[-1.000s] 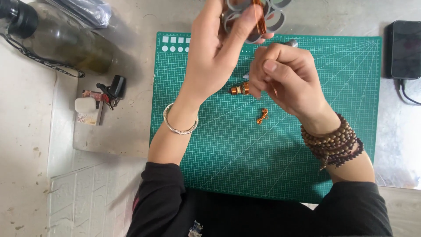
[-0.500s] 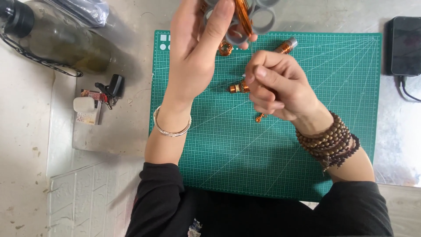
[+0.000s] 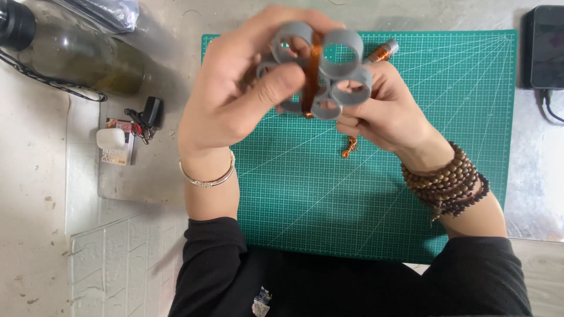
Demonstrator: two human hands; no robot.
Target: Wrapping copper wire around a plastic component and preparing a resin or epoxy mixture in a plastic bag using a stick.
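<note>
A cluster of several short grey tube rings (image 3: pixel 329 70), bound around its middle by an orange-brown strip, is held up above the green cutting mat (image 3: pixel 364 194). My left hand (image 3: pixel 235 100) grips its left side with the thumb across the front. My right hand (image 3: pixel 388 114) holds its right and lower side from behind. A copper-wound cylinder (image 3: pixel 383 51) lies on the mat behind my right hand. A small twist of copper wire (image 3: pixel 349 147) lies on the mat below the rings.
A dark glass bottle with a black strap (image 3: pixel 76 58) lies at the upper left. Keys (image 3: pixel 144 117), a small white case (image 3: pixel 110 138) and a card sit left of the mat. A black box with a cable (image 3: pixel 543 47) is at the upper right.
The ring cluster has come down from the top edge toward me. My right hand has risen off the mat and taken hold of the cluster's right side.
</note>
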